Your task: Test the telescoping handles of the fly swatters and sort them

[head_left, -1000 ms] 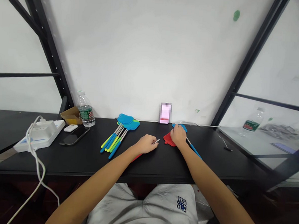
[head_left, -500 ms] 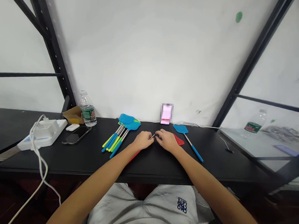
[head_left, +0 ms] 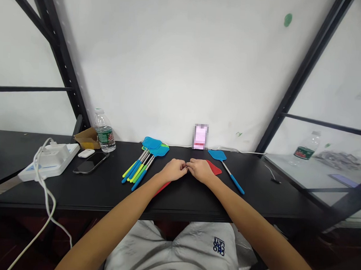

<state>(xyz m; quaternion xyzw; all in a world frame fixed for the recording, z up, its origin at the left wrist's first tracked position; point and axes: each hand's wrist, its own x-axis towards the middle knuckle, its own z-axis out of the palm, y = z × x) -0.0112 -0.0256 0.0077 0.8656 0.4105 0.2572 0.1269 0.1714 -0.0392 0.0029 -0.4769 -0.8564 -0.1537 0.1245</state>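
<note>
My left hand (head_left: pixel 175 169) is closed around the thin metal rod of a red fly swatter (head_left: pixel 214 168). Its red handle slants out under my left forearm, and the red paddle shows beyond my other hand. Fingers bent and pressed together, my right hand (head_left: pixel 199 170) grips the same rod, touching my left fingertips. Most of the rod is hidden by both hands. Left of them lies a fanned pile of blue and yellow-green fly swatters (head_left: pixel 160 151). A single blue fly swatter (head_left: pixel 217 155) rests to the right, its handle pointing toward the front edge.
A phone (head_left: pixel 200 137) with a lit screen leans on the wall behind my hands. On the left are a water bottle (head_left: pixel 105 137), a cardboard box (head_left: pixel 88 139), a dark phone (head_left: pixel 91 163), a white case (head_left: pixel 86 153) and a power strip (head_left: pixel 48 162) with cables. Black posts flank the desk.
My right hand's fingers have closed in on the rod and now meet my left hand's fingers. The piled swatters and the lone blue one have stayed put.
</note>
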